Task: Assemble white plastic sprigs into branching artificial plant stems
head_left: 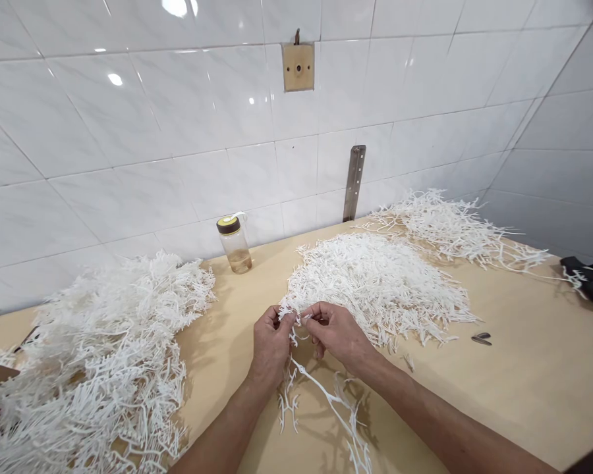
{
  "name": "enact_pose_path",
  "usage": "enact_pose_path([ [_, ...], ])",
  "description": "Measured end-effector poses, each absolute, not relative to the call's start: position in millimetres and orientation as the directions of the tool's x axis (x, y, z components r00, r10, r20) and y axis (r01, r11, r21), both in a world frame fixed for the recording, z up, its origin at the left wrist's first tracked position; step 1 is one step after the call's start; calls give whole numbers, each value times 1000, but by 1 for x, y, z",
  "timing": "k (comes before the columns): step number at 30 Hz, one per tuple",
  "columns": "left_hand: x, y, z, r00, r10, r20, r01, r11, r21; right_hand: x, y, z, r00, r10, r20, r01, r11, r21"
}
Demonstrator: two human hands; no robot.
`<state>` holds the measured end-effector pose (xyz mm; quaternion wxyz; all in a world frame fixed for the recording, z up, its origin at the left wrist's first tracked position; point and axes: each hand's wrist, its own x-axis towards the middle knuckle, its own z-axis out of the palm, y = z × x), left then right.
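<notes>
My left hand (273,345) is closed in a pinch on a white branching plastic sprig (321,388), whose thin stems hang below my hands toward the near side of the table. Close beside it, my right hand (337,334) is also closed, thumb and finger pinched at the top of the same white pieces. The exact spot it grips is partly hidden by the fingers. Just beyond both hands lies a heap of short white sprig pieces (375,280), and its near left edge meets my fingertips.
A larger pile of white branches (123,349) covers the table's left side. Longer white stems (449,227) lie at the back right. A clear bottle (236,247) with brown liquid stands near the wall. A metal strip (354,183) leans there. At right are small dark pieces (481,338) and a black object (590,283).
</notes>
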<state>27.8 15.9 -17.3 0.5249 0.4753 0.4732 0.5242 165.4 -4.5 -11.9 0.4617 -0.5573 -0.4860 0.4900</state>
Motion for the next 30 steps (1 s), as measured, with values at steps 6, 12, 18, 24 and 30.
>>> enact_pose_path([
  [6, 27, 18, -15, 13, 998, -61, -152, 62, 986, 163, -8, -5, 62, 996, -60, 178, -70, -981],
  [12, 27, 17, -11, 1, 996, -86, -148, 85, 985, 159, -10, -7, 7, 998, -68, 148, -69, -987],
  [18, 28, 17, -15, 13, 999, -30, -147, 32, 989, 157, -11, -5, 0, 995, -102, 167, -100, -981],
  [24, 27, 18, -19, 11, 1000, -19, -155, 21, 988, 158, -10, -9, 10, 994, -112, 120, -112, -986],
  [30, 28, 18, -18, 3, 999, -38, -147, 38, 988, 159, -8, -13, 21, 993, -112, 101, -114, -988],
])
